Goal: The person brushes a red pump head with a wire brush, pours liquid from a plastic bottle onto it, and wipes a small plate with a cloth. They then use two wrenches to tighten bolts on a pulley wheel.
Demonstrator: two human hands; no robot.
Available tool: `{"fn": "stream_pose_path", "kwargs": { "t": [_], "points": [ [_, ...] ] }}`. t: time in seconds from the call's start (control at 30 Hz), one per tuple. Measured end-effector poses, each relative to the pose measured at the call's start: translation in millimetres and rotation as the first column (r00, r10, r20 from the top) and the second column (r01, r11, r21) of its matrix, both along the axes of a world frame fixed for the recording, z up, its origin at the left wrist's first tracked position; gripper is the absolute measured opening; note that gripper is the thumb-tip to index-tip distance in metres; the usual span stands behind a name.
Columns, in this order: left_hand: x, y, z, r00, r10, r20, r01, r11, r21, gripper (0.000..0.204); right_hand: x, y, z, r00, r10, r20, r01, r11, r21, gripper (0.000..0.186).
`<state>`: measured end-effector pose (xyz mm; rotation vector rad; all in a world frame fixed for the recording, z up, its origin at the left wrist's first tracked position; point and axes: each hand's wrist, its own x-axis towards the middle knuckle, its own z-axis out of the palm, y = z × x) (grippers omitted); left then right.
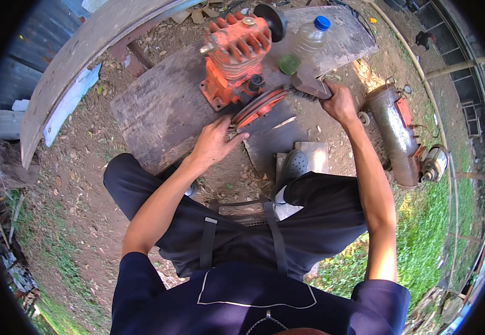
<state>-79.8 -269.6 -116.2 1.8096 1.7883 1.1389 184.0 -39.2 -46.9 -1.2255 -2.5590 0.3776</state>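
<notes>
Your left hand [214, 142] lies flat and loose against the red pulley wheel [259, 106] of the orange compressor head [234, 58] on the wooden board [153, 111]; your right hand [338, 101] is clenched around what looks like a wire brush [309, 88], just below the plastic bottle [305, 43]

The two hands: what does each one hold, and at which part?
The right hand grips a wire brush by its handle end. The left hand holds nothing; it rests against the rim of the red pulley wheel.
</notes>
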Motion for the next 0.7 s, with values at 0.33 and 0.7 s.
{"fn": "stream_pose_path", "kwargs": {
  "t": [0.33, 0.7],
  "points": [
    [-12, 3, 2, 0.996, -0.05, -0.07, 0.047, 0.998, -0.036, 0.032, -55, -5, 8, 0.944, 0.301, -0.133, -0.283, 0.949, 0.137, 0.021],
    [-13, 4, 24, 0.988, -0.053, -0.145, 0.044, 0.997, -0.064, 0.028, -58, 2, 2, 0.929, 0.348, -0.126, -0.31, 0.918, 0.246, 0.02]
  ]
}}
